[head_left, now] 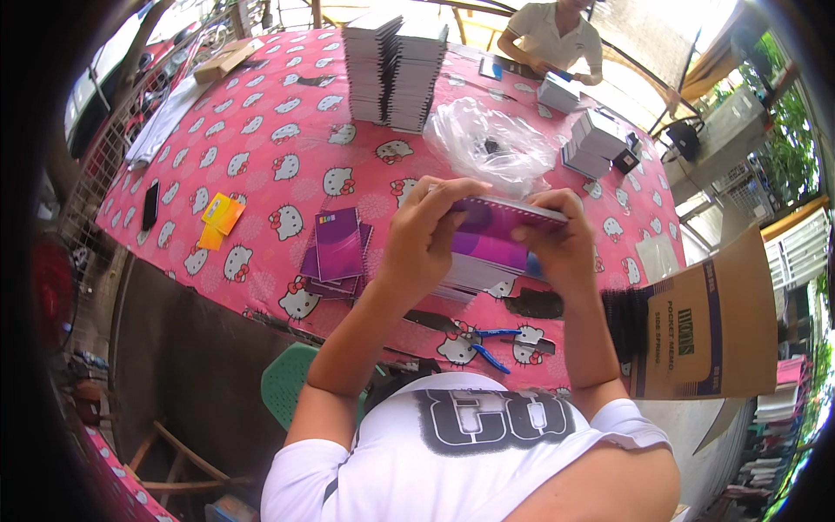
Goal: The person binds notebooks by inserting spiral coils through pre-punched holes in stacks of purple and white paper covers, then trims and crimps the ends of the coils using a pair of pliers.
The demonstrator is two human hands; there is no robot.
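Observation:
Between both my hands is a purple spiral notebook (pixel 497 217), its bound edge turned up and away from me. My left hand (pixel 428 228) grips its left end, thumb on the cover. At the other end my right hand (pixel 561 237) pinches it with thumb and fingers. Just under it lies a stack of purple-covered notepads (pixel 477 268). Left of my left forearm, a small pile of purple spiral notebooks (pixel 337 246) rests on the pink patterned tablecloth (pixel 261 196). Blue-handled pliers (pixel 491 348) lie close to my body.
Tall stacks of spiral notebooks (pixel 374 74) stand at the back, beside a clear plastic bag (pixel 487 143). A cardboard box (pixel 704 322) with black coils is at right. Yellow packets (pixel 222 216) and a phone (pixel 151 205) lie left. Another person (pixel 557 43) sits across the table.

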